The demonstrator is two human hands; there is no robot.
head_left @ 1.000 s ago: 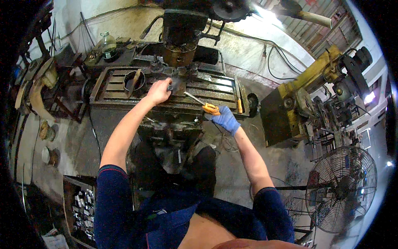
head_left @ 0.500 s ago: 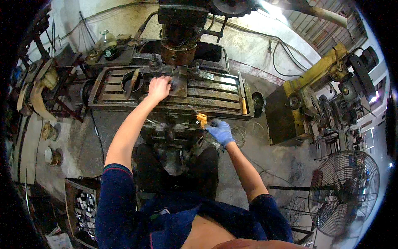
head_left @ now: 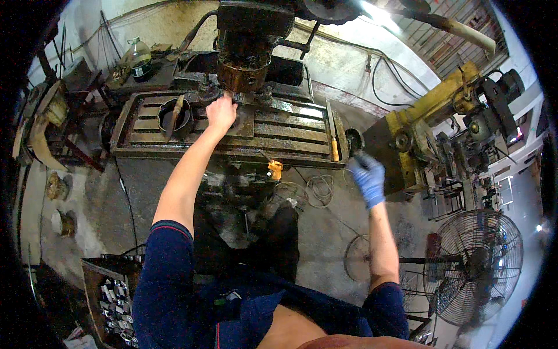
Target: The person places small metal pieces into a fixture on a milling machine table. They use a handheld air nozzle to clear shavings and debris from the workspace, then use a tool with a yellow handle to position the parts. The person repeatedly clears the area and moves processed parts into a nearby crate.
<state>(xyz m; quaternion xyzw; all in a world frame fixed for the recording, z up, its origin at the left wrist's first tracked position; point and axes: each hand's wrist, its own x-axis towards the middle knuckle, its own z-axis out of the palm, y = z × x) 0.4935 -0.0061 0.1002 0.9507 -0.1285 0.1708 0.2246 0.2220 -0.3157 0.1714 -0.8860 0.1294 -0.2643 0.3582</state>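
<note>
Overhead, grimy slotted machine table [head_left: 290, 125]

Grimy, oily metal slotted table [head_left: 279, 125]; blue rubbery glove [head_left: 368, 177]; rough concrete floor [head_left: 325, 244].

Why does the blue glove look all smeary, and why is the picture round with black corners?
Head view: the gloved right hand is motion-blurred, while the bare left hand on the machine table looks sharp; the fisheye lens bends straight edges and leaves black corners; a lamp glares white at the top.

No packages, labels, signs or screens.
</note>
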